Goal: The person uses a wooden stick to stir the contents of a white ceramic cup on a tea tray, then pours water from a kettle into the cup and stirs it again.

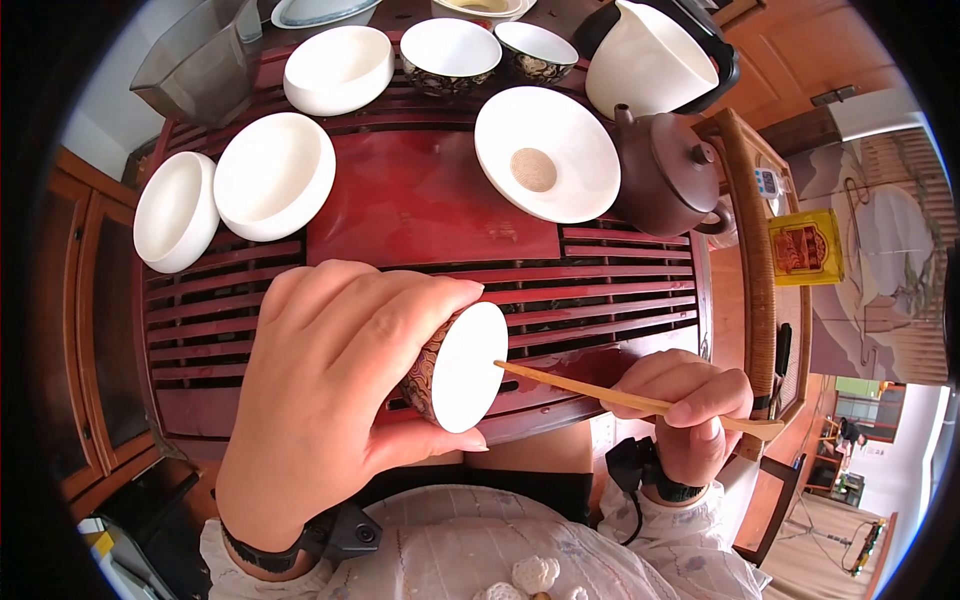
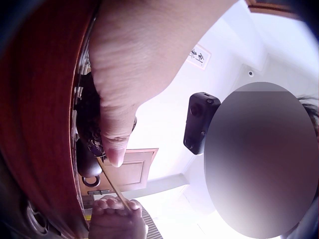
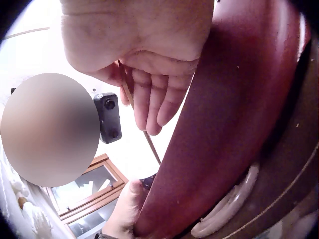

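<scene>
My left hand [image 1: 325, 370] grips a small tea cup [image 1: 472, 368], white inside and dark with a gold pattern outside. The cup is tilted on its side over the front of the tea tray [image 1: 430, 180], its mouth facing right. Fingers lie along the upper side, with the thumb below. Between thumb and fingers, my right hand [image 1: 690, 400] pinches a slim wooden tea stick [image 1: 570, 384]. Its thin tip meets the cup's rim in the head view; the broader curved end sticks out behind the hand. In the left wrist view, the thumb [image 2: 115, 149] covers part of the cup.
Across the slatted tray stand white bowls [image 1: 275, 175], two patterned cups [image 1: 450, 55], a white strainer funnel [image 1: 575, 150], a brown teapot [image 1: 670, 175] and a white pitcher [image 1: 650, 60]. A woven-edged side stand [image 1: 750, 250] with a yellow tin [image 1: 805, 248] is at the right.
</scene>
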The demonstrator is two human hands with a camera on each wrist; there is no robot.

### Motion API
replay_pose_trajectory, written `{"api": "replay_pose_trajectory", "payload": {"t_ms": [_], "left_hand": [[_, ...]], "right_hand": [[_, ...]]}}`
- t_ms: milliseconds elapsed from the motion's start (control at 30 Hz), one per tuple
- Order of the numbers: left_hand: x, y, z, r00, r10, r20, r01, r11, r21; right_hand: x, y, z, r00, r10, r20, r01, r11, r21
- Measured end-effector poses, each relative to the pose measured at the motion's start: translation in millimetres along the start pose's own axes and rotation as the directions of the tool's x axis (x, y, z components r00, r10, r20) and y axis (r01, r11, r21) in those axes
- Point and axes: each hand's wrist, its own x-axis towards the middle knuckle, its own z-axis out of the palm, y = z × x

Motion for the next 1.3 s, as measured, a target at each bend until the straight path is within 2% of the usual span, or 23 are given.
{"api": "replay_pose_trajectory", "payload": {"t_ms": [133,233,300,333,400,433,500,633,700,800,867,933,967,1033,1067,1133,1233,1300], "left_hand": [[-0.4,0.4,-0.8,1.000,-0.001,0.000,0.001,1.000,0.002],[-0.1,0.8,-1.2,1.000,-0.002,0.010,0.002,1.000,0.006],[-0.6,0.8,-1.0,1.000,-0.011,0.007,0.011,1.000,0.003],[-0.5,0.8,-0.7,1.000,-0.018,0.004,0.018,1.000,-0.003],[0.1,1.4,-0.8,1.000,-0.013,0.003,0.013,1.000,-0.001],[0.1,1.4,-1.0,1.000,-0.009,0.003,0.009,1.000,0.001],[-0.3,0.9,-1.1,1.000,-0.008,0.002,0.008,1.000,0.003],[0.6,1.5,-1.3,1.000,0.001,0.003,-0.001,1.000,0.006],[0.0,1.3,-0.9,1.000,-0.002,-0.002,0.002,1.000,-0.001],[-0.9,0.7,0.0,1.000,-0.006,-0.013,0.006,1.000,-0.008],[-0.8,0.5,0.0,1.000,-0.005,-0.017,0.005,1.000,-0.009],[-0.2,0.5,-0.6,1.000,0.000,-0.004,0.000,1.000,-0.007],[0.0,0.4,-0.4,1.000,0.001,-0.004,-0.001,1.000,-0.008],[-0.1,0.3,-0.2,1.000,-0.002,-0.015,0.002,1.000,-0.009],[-0.4,0.2,-0.3,1.000,-0.003,-0.014,0.003,1.000,-0.008],[-0.8,-0.2,-0.6,1.000,0.002,-0.009,-0.002,1.000,-0.003],[-0.2,0.2,-0.6,1.000,-0.007,0.002,0.007,1.000,-0.002],[-0.2,0.0,-0.5,1.000,-0.001,0.000,0.001,1.000,0.003]], "right_hand": [[0.7,-3.3,-0.3,0.999,0.016,0.050,-0.017,0.999,0.039],[1.9,-2.5,2.7,1.000,0.021,-0.024,-0.021,1.000,-0.007],[3.8,-2.9,-1.8,0.997,-0.011,0.074,0.011,1.000,0.000],[3.5,-2.5,0.1,0.997,-0.011,0.073,0.011,1.000,0.000],[2.8,-1.7,5.3,1.000,-0.009,-0.022,0.007,0.997,-0.083],[3.9,-2.4,4.8,1.000,-0.010,-0.022,0.008,0.997,-0.082],[7.2,-4.7,3.8,0.993,0.022,0.113,-0.021,1.000,-0.010],[12.5,-6.1,9.8,0.993,0.049,0.106,-0.043,0.997,-0.056],[15.9,-5.0,9.5,0.985,-0.073,0.154,0.108,0.966,-0.234],[16.7,-4.1,3.2,0.990,-0.120,0.075,0.135,0.960,-0.246],[20.6,-4.2,0.0,0.985,-0.138,0.103,0.161,0.954,-0.254],[24.1,-7.5,-3.4,0.974,-0.064,0.220,0.120,0.960,-0.253],[24.9,-5.5,-3.0,0.974,-0.063,0.219,0.120,0.960,-0.254],[25.3,-0.5,-0.7,0.973,-0.175,0.150,0.210,0.941,-0.265],[25.7,-1.7,-1.0,0.973,-0.175,0.150,0.210,0.942,-0.263],[27.2,-5.4,-2.4,0.953,-0.168,0.254,0.229,0.945,-0.232],[26.7,-1.7,-2.9,0.940,-0.250,0.232,0.309,0.913,-0.266],[28.4,-2.6,-2.4,0.935,-0.238,0.263,0.305,0.918,-0.255]]}}
